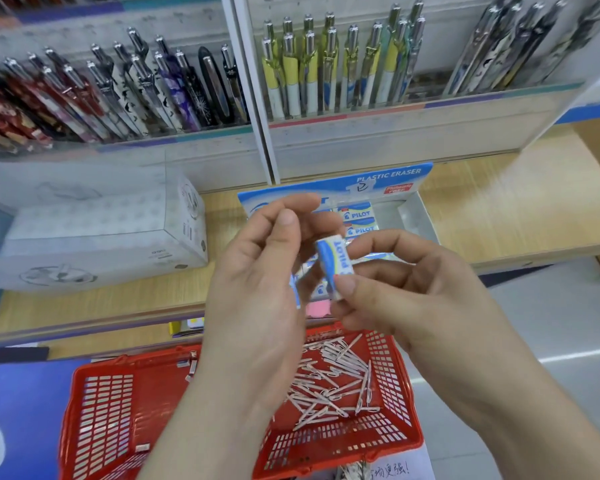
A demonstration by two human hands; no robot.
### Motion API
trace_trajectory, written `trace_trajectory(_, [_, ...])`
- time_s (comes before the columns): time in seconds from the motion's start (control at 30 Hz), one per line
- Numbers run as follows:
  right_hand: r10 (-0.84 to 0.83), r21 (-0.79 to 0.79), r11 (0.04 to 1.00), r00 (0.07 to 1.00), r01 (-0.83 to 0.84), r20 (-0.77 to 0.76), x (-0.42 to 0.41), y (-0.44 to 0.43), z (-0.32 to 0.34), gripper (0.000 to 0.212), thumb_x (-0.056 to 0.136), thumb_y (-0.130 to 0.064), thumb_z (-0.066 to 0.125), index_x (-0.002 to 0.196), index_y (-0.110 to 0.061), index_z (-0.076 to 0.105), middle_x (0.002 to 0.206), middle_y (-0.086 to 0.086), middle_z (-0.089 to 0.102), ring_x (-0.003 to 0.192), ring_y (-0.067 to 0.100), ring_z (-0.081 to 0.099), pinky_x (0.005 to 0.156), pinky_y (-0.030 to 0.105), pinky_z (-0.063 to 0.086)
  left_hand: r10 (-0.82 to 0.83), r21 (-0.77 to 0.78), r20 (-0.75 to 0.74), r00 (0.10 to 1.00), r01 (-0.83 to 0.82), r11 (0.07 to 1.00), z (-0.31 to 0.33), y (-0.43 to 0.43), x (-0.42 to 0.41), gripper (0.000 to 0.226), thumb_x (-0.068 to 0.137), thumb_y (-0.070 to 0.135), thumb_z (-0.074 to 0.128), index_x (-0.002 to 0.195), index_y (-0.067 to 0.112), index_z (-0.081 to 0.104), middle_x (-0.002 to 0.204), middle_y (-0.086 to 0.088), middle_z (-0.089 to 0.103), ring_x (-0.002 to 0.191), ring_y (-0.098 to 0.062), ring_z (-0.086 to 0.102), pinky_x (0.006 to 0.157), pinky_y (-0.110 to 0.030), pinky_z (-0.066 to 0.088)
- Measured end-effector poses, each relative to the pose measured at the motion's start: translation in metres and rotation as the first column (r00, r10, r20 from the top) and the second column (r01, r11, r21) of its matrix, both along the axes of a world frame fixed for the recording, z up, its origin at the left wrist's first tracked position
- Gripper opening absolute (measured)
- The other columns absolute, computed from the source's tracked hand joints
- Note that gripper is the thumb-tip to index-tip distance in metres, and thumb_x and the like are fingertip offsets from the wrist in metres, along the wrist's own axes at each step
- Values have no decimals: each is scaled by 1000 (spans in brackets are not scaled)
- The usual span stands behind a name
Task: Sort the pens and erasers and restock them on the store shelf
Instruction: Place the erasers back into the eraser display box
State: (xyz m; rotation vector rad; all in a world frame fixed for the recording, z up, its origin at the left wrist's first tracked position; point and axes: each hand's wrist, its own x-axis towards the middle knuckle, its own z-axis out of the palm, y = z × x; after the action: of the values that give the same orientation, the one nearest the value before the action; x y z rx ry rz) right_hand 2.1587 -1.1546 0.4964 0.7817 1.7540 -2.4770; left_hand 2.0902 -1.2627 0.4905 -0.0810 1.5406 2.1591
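Right hand (406, 292): fingers (343, 284) pinching a small white eraser in a blue-and-white PILOT sleeve (335, 263), raised above the shelf edge.
Left hand (257, 271): fingers partly curled, gripping more blue-sleeved erasers (296, 289), mostly hidden.
Eraser display: blue-and-white cardboard PLASTIC ERASER box (388, 176) sitting on the wooden shelf (499, 209), just behind the hands.
Basket: red plastic slotted shopping basket (388, 434) lying below, holding a heap of pale pink pens (333, 386).
Racks: upright patterned pens (329, 71) filling the display above.
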Motion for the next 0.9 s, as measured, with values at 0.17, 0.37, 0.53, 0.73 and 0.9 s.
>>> trace_trajectory(0.17, [-67,-48,997,996,65,-59,4,7,0,45,79,4,69,108,-31,69,81,19,60,70,29,71,68,29,56,-245,-390,-242,939,137,911,-1,-13,-3,23,73,41,62,85,24,71,68,8,62,50,-2,47,48,-11,38])
trace_trajectory(0.37, [-107,-8,994,994,107,-21,7,11,-4,37,66,-11,73,102,-16,68,85,30,68,78,37,72,71,37,60,-390,-543,-302,870,179,820,8,-10,10,29,55,39,77,83,33,72,48,-10,34,45,-9,26,43,-8,28])
trace_trajectory(0.53, [-106,-38,994,994,106,-2,11,17,-6,33,69,-16,68,102,-10,68,81,26,71,68,31,71,63,30,59,-462,-638,-399,792,122,761,6,-4,11,26,64,18,82,85,31,73,48,24,49,43,-6,34,45,-1,31])
trace_trajectory(0.73, [42,499,866,999,-28,-17,15,45,-11,24,71,-19,76,93,-28,73,85,-7,70,75,11,68,66,24,56,-565,-727,-449,692,84,682,-2,-3,-1,22,77,41,66,98,41,70,86,25,64,81,-7,58,71,-5,41])
trace_trajectory(0.9, [183,850,519,983,-93,-4,4,63,-11,21,74,-18,78,93,-27,73,89,-12,62,79,11,60,61,21,48,-618,-750,-507,601,46,660,-8,14,-10,26,81,34,60,106,33,69,87,26,62,89,13,52,77,2,33])
